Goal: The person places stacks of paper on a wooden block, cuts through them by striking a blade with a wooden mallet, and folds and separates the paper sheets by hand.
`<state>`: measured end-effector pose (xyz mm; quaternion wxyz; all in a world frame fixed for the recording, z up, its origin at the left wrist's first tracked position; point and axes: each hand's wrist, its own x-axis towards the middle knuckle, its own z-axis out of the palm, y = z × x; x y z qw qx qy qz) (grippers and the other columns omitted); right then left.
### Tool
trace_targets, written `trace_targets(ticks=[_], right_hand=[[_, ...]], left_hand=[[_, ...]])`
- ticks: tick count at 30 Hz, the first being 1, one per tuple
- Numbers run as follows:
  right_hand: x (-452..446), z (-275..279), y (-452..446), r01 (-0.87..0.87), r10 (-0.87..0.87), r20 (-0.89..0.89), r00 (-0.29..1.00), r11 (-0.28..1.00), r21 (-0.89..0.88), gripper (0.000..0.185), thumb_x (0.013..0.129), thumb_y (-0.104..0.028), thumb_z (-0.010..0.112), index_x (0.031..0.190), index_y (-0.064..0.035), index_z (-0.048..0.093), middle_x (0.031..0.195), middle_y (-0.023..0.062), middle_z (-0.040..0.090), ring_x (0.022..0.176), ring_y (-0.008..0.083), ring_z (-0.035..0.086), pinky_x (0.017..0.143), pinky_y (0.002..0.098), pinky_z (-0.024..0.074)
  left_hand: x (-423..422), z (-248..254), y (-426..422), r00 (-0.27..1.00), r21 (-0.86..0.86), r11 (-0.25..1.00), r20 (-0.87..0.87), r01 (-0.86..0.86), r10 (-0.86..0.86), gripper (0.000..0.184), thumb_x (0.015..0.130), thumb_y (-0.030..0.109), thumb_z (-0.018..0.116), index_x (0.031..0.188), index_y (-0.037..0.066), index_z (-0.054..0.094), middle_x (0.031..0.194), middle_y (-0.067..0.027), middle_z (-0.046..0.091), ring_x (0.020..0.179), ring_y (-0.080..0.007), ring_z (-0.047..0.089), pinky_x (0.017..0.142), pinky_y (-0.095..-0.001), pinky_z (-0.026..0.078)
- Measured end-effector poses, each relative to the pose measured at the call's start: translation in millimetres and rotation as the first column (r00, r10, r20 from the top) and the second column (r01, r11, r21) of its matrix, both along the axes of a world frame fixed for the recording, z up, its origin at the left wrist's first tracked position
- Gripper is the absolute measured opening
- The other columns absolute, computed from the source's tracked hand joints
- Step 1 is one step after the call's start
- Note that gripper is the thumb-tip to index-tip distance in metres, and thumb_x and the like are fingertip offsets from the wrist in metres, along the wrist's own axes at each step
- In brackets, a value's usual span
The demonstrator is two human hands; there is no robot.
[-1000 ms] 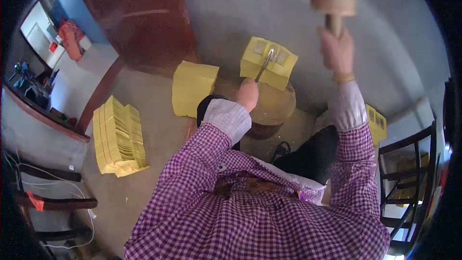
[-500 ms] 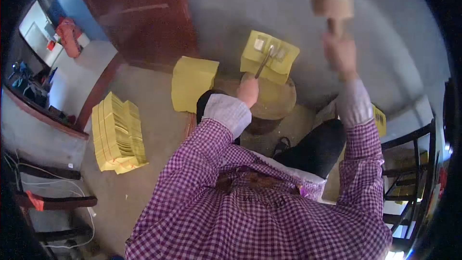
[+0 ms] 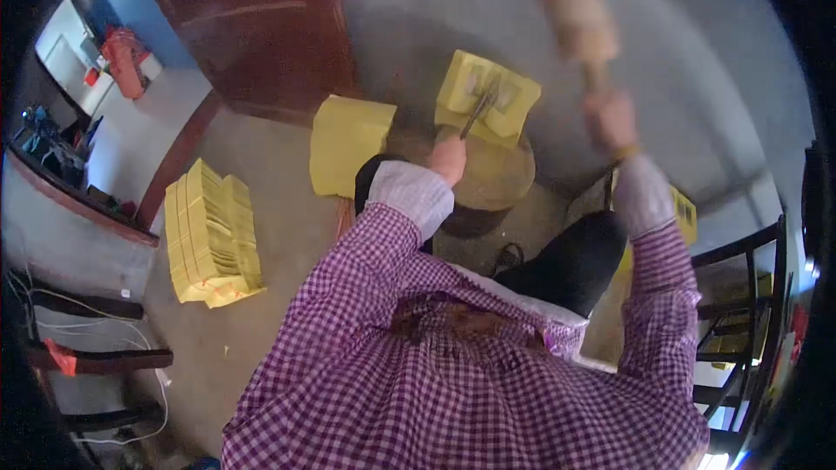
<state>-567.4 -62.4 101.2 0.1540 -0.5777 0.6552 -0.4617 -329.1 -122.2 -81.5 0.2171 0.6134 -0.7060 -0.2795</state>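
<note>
Left hand (image 3: 448, 159): closed around metal tool (image 3: 475, 118), tip on stack.
Right hand (image 3: 612, 120): gripping raised mallet (image 3: 585, 22) (blurred).
Yellow paper stack (image 3: 523, 94): on round block (image 3: 503, 178), top marked; remaining work unclear.

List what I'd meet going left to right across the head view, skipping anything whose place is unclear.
Red bag, red-banded yellow stack, plain yellow stack, left hand, right hand, dark slatted frame on the right.

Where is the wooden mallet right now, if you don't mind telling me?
The wooden mallet is raised in the right hand, at the head view's upper right, before the grey wall.
</note>
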Motion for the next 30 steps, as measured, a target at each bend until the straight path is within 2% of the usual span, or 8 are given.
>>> trace_targets(ticks=[6, 9, 11, 19, 23, 26, 28, 30], right_hand=[[55.3, -15.8, -51.3, 0.337, -0.043, 0.451, 0.891, 0.728, -0.597, 0.019, 0.083, -0.021, 0.057, 0.087, -0.0027, 0.056, 0.088, 0.0097, 0.058, 0.076, 0.0180, 0.055, 0.063, 0.0333, 0.0445], [7.3, -205.6, -3.0, 0.004, -0.070, -0.607, 0.792, 0.994, -0.110, 0.049, 0.079, -0.016, 0.056, 0.123, 0.0000, 0.042, 0.102, 0.0173, 0.060, 0.088, 0.0280, 0.060, 0.076, 0.0385, 0.0477], [18.4, -147.3, 23.5, 0.045, -0.012, -0.061, 0.998, 0.811, 0.584, 0.035, 0.077, -0.015, 0.056, 0.108, 0.0009, 0.055, 0.085, 0.0176, 0.064, 0.072, 0.0264, 0.063, 0.064, 0.0385, 0.0496], [38.9, 78.4, -6.2, -0.069, 0.137, 0.213, 0.967, 0.951, -0.301, 0.025, 0.073, -0.023, 0.069, 0.070, -0.0039, 0.052, 0.054, 0.0029, 0.051, 0.041, 0.0097, 0.046, 0.037, 0.0265, 0.0362], [71.6, -67.5, -40.9, 0.094, 0.044, 0.213, 0.976, 0.799, -0.594, 0.027, 0.073, -0.019, 0.066, 0.087, -0.0003, 0.052, 0.068, 0.0084, 0.056, 0.060, 0.0162, 0.054, 0.052, 0.0316, 0.0429], [25.0, -207.0, -3.5, -0.055, -0.120, -0.506, 0.854, 0.946, -0.319, 0.046, 0.069, -0.017, 0.065, 0.107, 0.0056, 0.053, 0.087, 0.0181, 0.064, 0.083, 0.0216, 0.062, 0.072, 0.0345, 0.0476], [26.8, -141.9, 4.9, -0.020, 0.076, -0.091, 0.993, 0.866, 0.500, 0.037, 0.068, -0.019, 0.068, 0.092, 0.0068, 0.058, 0.072, 0.0167, 0.063, 0.064, 0.0217, 0.063, 0.060, 0.0333, 0.0491], [22.5, -91.9, -11.9, -0.037, 0.109, -0.184, 0.977, 0.934, 0.355, 0.030, 0.066, -0.019, 0.070, 0.082, 0.0049, 0.061, 0.060, 0.0115, 0.061, 0.048, 0.0204, 0.058, 0.047, 0.0322, 0.0458]], left_hand=[[0.3, -1.0, 5.9, 1.000, 0.024, 1.000, -0.020, 0.013, -0.013, 0.037, 0.090, 0.029, 0.040, 0.103, -0.004, 0.050, 0.096, -0.0280, 0.058, 0.090, -0.0425, 0.056, 0.077, -0.0504, 0.044], [4.0, -11.4, -6.0, 0.999, -0.056, 0.997, -0.015, -0.050, 0.050, 0.036, 0.090, 0.029, 0.041, 0.095, -0.004, 0.055, 0.090, -0.0276, 0.059, 0.086, -0.0428, 0.057, 0.074, -0.0510, 0.044], [3.5, -31.7, -10.9, 0.998, -0.035, 0.998, -0.020, 0.054, -0.055, 0.036, 0.090, 0.026, 0.039, 0.086, -0.001, 0.063, 0.087, -0.0250, 0.061, 0.084, -0.0399, 0.059, 0.073, -0.0508, 0.045], [5.1, -29.8, -9.2, 0.999, -0.126, 0.992, -0.021, 0.032, -0.035, 0.038, 0.090, 0.027, 0.040, 0.081, -0.004, 0.062, 0.082, -0.0263, 0.060, 0.079, -0.0424, 0.058, 0.069, -0.0504, 0.045], [6.4, -28.6, -2.7, 0.998, -0.101, 0.995, -0.059, 0.020, -0.026, 0.037, 0.090, 0.025, 0.041, 0.079, -0.006, 0.060, 0.079, -0.0272, 0.059, 0.075, -0.0428, 0.058, 0.067, -0.0497, 0.046], [9.1, -65.2, -22.5, 0.978, -0.153, 0.971, 0.128, 0.183, -0.164, 0.035, 0.089, 0.026, 0.043, 0.083, -0.001, 0.064, 0.083, -0.0241, 0.061, 0.082, -0.0405, 0.060, 0.070, -0.0484, 0.047], [11.7, -64.0, -11.8, 0.969, -0.182, 0.957, 0.145, 0.226, -0.201, 0.030, 0.087, 0.020, 0.043, 0.080, -0.002, 0.063, 0.081, -0.0247, 0.061, 0.078, -0.0402, 0.060, 0.068, -0.0472, 0.048], [12.4, -78.2, 6.1, 0.963, -0.167, 0.954, 0.144, 0.249, -0.226, 0.027, 0.085, 0.015, 0.044, 0.077, -0.002, 0.063, 0.079, -0.0252, 0.060, 0.073, -0.0399, 0.060, 0.067, -0.0460, 0.049]])
